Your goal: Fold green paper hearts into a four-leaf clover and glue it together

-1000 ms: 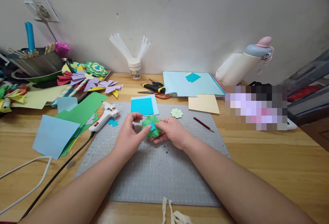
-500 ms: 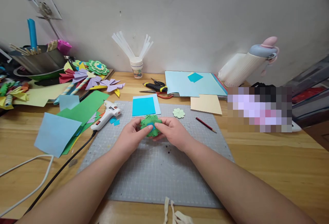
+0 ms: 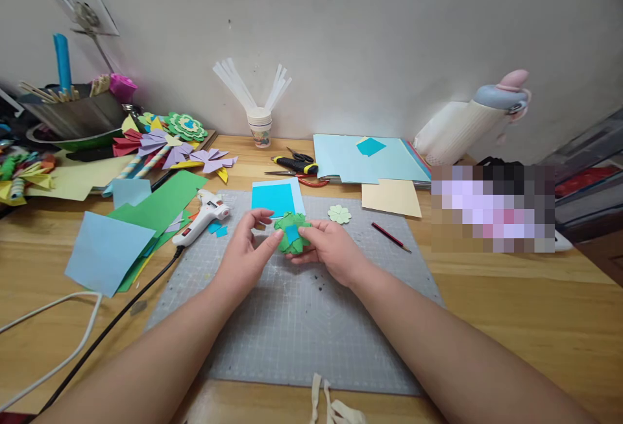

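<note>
A green layered paper flower (image 3: 287, 243) with a blue piece at its centre is held above the grey cutting mat (image 3: 311, 339). My right hand (image 3: 331, 247) pinches its right side, thumb on top and fingers beneath. At the flower's left edge, my left hand (image 3: 253, 242) has its thumb and fingers apart, the thumb tip close to the petals. Behind the hands lie blue paper squares (image 3: 272, 199). To the right of them is a pale green paper flower (image 3: 339, 214).
A white glue gun (image 3: 199, 223) with a black cable lies left of my hands, beside green and blue sheets (image 3: 109, 249). A pencil (image 3: 390, 237) is on the right. Pliers (image 3: 294, 165), scissors and a straw-filled cup (image 3: 260, 130) stand or lie behind.
My left fingers have come off the flower's left side and spread. The flower has shifted slightly right and up in my right hand, showing more of its blue centre.
</note>
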`<state>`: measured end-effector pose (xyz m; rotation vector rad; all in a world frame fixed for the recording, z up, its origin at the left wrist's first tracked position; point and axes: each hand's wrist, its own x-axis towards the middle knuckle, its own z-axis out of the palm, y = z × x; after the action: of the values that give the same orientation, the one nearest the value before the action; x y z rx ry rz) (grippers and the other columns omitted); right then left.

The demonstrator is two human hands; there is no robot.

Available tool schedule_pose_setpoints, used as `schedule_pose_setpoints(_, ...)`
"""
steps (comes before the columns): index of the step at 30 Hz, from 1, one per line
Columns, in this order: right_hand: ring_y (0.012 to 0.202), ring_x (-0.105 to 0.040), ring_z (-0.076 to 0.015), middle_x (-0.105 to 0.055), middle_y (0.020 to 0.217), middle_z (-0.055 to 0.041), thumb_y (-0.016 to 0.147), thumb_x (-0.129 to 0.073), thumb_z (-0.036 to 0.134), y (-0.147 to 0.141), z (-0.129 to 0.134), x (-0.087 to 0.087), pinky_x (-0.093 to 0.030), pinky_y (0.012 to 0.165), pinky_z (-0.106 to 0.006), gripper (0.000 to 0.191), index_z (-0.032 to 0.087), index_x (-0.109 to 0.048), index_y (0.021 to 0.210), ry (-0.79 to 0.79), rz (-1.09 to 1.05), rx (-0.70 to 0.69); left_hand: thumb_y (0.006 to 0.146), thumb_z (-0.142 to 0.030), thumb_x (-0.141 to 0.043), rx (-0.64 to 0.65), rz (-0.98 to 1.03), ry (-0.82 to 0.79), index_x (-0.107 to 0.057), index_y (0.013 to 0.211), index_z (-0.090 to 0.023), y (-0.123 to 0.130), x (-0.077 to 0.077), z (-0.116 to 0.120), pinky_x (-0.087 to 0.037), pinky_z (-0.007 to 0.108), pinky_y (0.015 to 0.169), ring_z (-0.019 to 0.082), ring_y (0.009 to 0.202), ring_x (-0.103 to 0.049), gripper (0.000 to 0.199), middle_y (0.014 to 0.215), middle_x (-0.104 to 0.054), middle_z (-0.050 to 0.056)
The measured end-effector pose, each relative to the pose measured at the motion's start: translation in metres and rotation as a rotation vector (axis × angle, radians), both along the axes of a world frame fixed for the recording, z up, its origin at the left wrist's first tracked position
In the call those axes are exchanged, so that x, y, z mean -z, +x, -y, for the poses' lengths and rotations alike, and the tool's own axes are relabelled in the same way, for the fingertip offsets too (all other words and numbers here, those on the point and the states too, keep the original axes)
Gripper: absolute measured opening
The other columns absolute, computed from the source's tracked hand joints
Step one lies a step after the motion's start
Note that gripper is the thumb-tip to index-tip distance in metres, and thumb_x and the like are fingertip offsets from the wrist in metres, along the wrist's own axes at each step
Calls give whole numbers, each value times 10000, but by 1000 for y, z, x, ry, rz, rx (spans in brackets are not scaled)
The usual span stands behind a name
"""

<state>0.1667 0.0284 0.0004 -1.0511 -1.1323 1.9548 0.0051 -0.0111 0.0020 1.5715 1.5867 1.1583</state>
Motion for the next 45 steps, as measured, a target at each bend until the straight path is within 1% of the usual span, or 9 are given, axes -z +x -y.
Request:
schedule_pose_setpoints(3,581,-644,-124,-666,660,-38,777,-537,219,2,-2,1,-564,569,-236,131,138,-640,766,-53,-33,18,862,-345,-497,3,-447,265,-572,1127,-264,-2,-5,6,-329,458,937,253,1095,-452,287,1147,-503,76)
schedule_pose_setpoints(5,579,-636,-119,-656,656,-28,768,-550,216,3,-3,2,-571,576,-244,117,143,-640,749,-61,-64,28,875,-349,-488,46,-687,350,-616,1119,-323,-2,-8,10,-275,495,959,281,1148,-404,277,1223,-472,76)
schedule_pose_setpoints(7,578,-622,-115,-646,655,-19,755,-569,220,3,-3,3,-574,578,-251,101,148,-639,740,-63,-84,46,877,-385,-488,73,-830,374,-613,1154,-358,0,-9,13,-268,504,953,307,1191,-366,305,1292,-444,83)
schedule_pose_setpoints(11,577,-620,-132,-637,638,-21,736,-591,231,2,-2,3,-562,542,-252,95,150,-640,740,-68,-91,70,884,-438,-464,106,-964,363,-559,1248,-336,5,-7,16,-252,508,973,325,1261,-318,389,1371,-423,107)
schedule_pose_setpoints(18,577,-607,-130,-625,642,-15,721,-628,271,1,-2,7,-556,596,-279,118,155,-642,707,-47,-124,138,887,-487,-425,125,-1043,393,-507,1315,-214,17,-4,24,-183,494,1032,321,1276,-342,515,1378,-469,132)
schedule_pose_setpoints(23,580,-596,-146,-635,662,-16,710,-626,293,-2,1,6,-540,573,-295,127,168,-643,715,-2,-136,223,881,-527,-398,114,-1065,367,-463,1345,-133,24,1,25,-152,487,1054,322,1274,-351,612,1372,-480,149)
schedule_pose_setpoints(39,635,-614,-159,-670,702,-4,720,-608,331,-4,6,4,-521,594,-285,168,174,-659,745,93,-99,224,874,-520,-416,107,-1044,324,-444,1357,-140,27,2,24,-160,493,1067,323,1279,-341,615,1369,-467,161)
schedule_pose_setpoints(43,633,-622,-168,-671,690,-9,720,-609,331,-4,6,4,-526,589,-294,171,170,-657,753,73,-97,230,870,-505,-437,124,-1005,333,-425,1365,-140,27,1,24,-160,507,1062,332,1279,-332,616,1371,-451,172)
schedule_pose_setpoints(45,609,-624,-174,-666,662,-14,723,-605,317,-4,5,4,-529,578,-303,156,171,-652,751,40,-92,231,874,-474,-444,120,-930,345,-365,1398,-150,26,-1,24,-195,514,1039,332,1270,-339,621,1375,-428,179)
